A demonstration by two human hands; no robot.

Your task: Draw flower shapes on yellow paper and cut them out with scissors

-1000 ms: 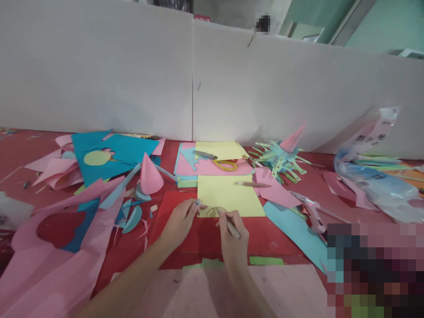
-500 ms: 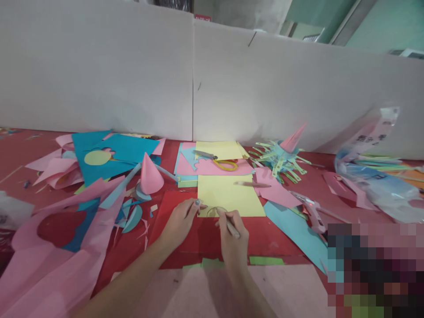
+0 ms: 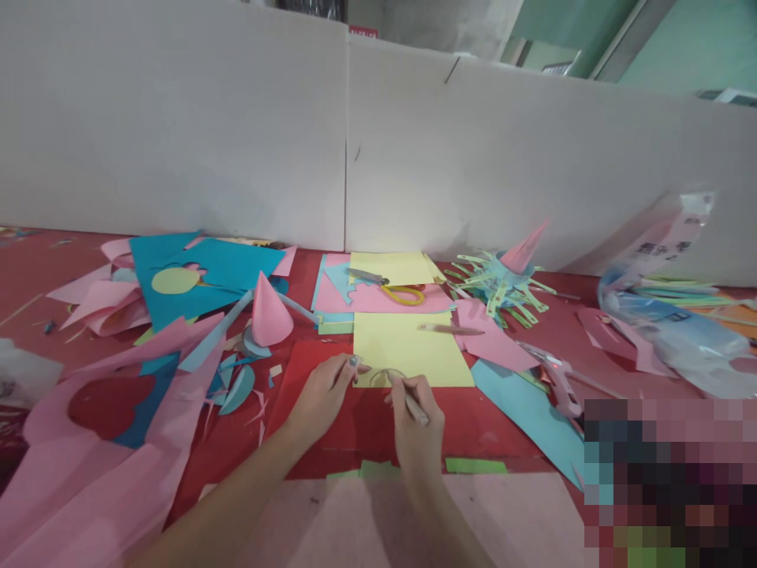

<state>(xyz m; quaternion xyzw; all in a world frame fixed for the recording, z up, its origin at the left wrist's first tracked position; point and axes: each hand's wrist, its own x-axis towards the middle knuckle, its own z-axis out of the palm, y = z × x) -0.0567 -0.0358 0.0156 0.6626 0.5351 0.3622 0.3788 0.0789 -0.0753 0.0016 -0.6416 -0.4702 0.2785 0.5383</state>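
My right hand [image 3: 419, 414] is closed around a pale, thick-barrelled pen [image 3: 417, 410], its writing end down at the near edge of a yellow paper sheet [image 3: 408, 343]. Beside the pen a thin dark curved line [image 3: 382, 374] shows on the sheet. At the sheet's lower left corner rests my left hand [image 3: 324, 390], fingers reaching onto the paper, with nothing visible inside them. Under the yellow sheet lies red paper [image 3: 367, 430]. A second slim pen [image 3: 450, 329] lies across the sheet's right edge.
Scissors [image 3: 402, 294] with yellow handles lie beyond the sheet on stacked paper. A pink cone [image 3: 270, 315] stands left, among pink and blue scraps. To the right are a spiky green craft piece [image 3: 509, 288], a pink glue gun [image 3: 564, 383] and a plastic bag [image 3: 680, 323].
Both hands and the pen stay in almost the same place. The view has shifted very slightly.
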